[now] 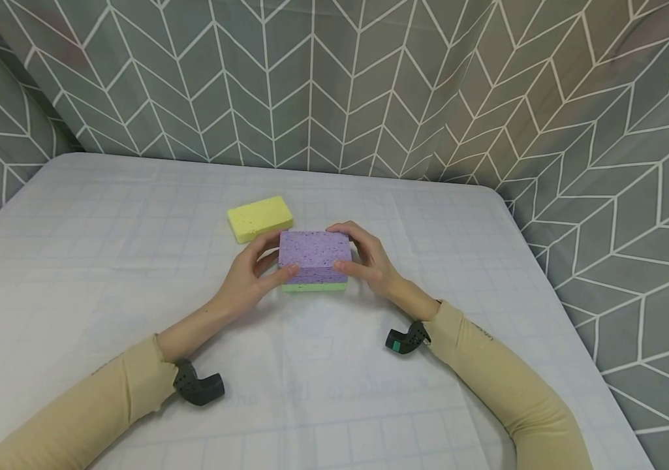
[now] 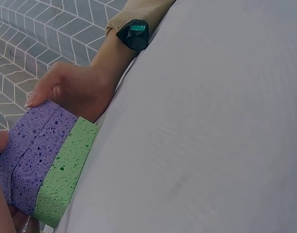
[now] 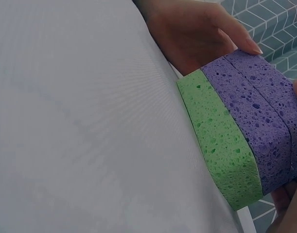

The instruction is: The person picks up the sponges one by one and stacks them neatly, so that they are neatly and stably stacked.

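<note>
A stack stands on the table, with a green sponge (image 3: 216, 141) at the bottom and two purple sponges (image 1: 314, 248) on it; the seam between the purple ones shows in both wrist views. My left hand (image 1: 250, 267) holds the stack's left end, thumb on the near face and fingers round the far side. At the opposite end my right hand (image 1: 371, 260) grips the purple sponges likewise, its thumb also in front. The far fingertips are partly hidden behind the sponges. Just behind my left hand lies a yellow sponge (image 1: 260, 219), flat and turned at an angle.
A white cloth with faint grid lines covers the table (image 1: 152, 261). Grey curtains (image 1: 287, 85) with white chevron lines hang behind the far edge and along the right side. Dark wrist cameras (image 1: 198, 385) sit at both sleeve cuffs.
</note>
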Motion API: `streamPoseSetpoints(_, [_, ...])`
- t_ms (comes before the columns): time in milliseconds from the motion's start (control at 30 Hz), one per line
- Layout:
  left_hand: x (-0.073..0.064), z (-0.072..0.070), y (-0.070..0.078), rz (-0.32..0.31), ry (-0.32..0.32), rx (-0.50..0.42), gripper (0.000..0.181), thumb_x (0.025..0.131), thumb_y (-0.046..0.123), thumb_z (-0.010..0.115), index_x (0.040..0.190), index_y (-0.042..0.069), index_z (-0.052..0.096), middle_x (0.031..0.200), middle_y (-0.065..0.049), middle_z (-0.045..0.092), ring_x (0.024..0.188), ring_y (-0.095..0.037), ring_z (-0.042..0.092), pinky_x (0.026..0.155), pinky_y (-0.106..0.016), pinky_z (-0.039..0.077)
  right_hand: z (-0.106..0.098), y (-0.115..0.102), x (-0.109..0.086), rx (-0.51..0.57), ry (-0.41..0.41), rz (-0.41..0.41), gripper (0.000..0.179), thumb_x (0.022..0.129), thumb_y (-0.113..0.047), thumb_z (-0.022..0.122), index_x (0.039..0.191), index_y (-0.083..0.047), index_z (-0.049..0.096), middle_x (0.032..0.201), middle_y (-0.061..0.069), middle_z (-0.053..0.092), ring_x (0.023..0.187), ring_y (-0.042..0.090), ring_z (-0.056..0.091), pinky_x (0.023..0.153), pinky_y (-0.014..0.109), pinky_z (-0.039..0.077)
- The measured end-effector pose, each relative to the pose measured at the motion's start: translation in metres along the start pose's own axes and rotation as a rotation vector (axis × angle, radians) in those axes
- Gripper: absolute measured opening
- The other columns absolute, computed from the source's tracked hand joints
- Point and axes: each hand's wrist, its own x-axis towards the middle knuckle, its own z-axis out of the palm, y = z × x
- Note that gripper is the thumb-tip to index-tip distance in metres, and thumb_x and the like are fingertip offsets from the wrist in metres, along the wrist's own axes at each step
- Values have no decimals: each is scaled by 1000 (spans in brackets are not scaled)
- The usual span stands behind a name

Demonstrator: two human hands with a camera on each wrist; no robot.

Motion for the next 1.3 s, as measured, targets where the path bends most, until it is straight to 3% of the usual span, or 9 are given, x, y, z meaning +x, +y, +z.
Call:
streamPoseSetpoints(500, [1,0,0,4,2,-1,70,90,8,74,150,6,39,147,-9,47,138,-25,44,117,-25,39,0,0,0,-29,14,-24,61,85,-34,64,128,9,55,114,25,59,101,20,54,91,29,48])
streamPoseSetpoints(900, [2,-1,-2,15,-14,9,69,91,10,73,151,5,38,150,-9,45,142,-27,41,120,-31,37,0,-1,0,-30,28,-26,59,83,-31,64,127,7,56,114,23,60,101,21,54,90,29,48])
streamPoseSetpoints(1300, [1,-1,-3,32,8,-7,69,91,9,73,150,3,38,151,-9,45,141,-27,42,120,-33,37,0,0,0,-37,21,-8,61,85,-37,65,127,7,56,113,22,60,100,21,54,90,29,48])
